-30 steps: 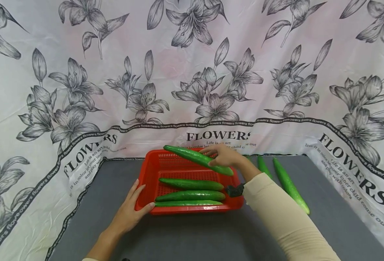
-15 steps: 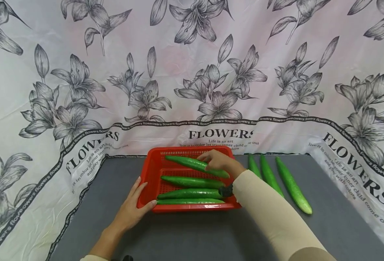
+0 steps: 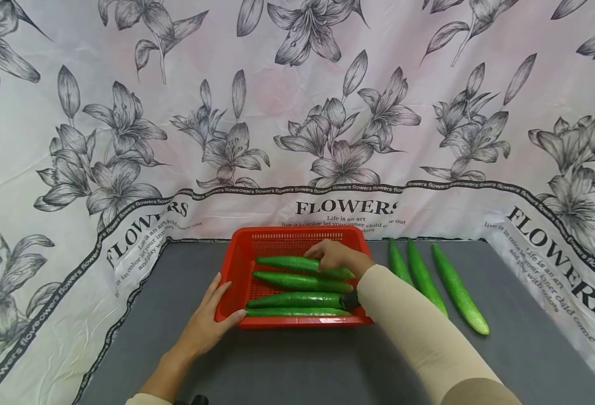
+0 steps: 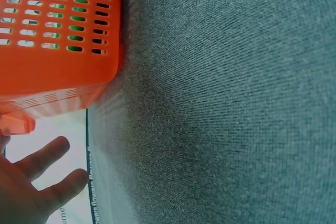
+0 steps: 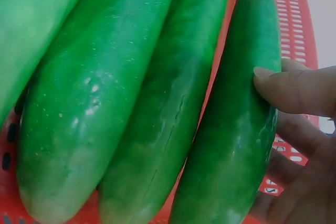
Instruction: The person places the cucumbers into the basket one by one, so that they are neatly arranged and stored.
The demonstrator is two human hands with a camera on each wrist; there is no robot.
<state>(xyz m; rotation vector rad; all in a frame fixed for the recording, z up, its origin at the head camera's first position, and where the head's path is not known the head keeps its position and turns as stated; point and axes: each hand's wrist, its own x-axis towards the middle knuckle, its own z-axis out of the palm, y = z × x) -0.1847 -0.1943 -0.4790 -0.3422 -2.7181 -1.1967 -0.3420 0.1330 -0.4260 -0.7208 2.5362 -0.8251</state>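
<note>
A red perforated plastic basket (image 3: 302, 322) rests on the grey table, with several green cucumbers lying side by side across it. My right hand (image 3: 337, 256) reaches into its back part and holds the rearmost cucumber (image 3: 282, 262), which lies low beside the others. In the right wrist view the thumb (image 5: 286, 88) presses on top of this cucumber and the fingers go round its far side. At the basket's left side, my left hand (image 3: 203, 323) touches the front corner with its thumb. Its other fingers (image 4: 48, 156) extend straight and spread in the left wrist view.
Right of the basket, three more cucumbers (image 3: 459, 289) lie lengthwise on the grey table (image 3: 297, 365). The right forearm partly covers two of them. A flower-printed cloth (image 3: 267, 208) hangs behind and along both sides of the table.
My right hand has lowered the cucumber from above the basket's back rim down into the basket, behind the others. The left hand has stayed at the basket's left side.
</note>
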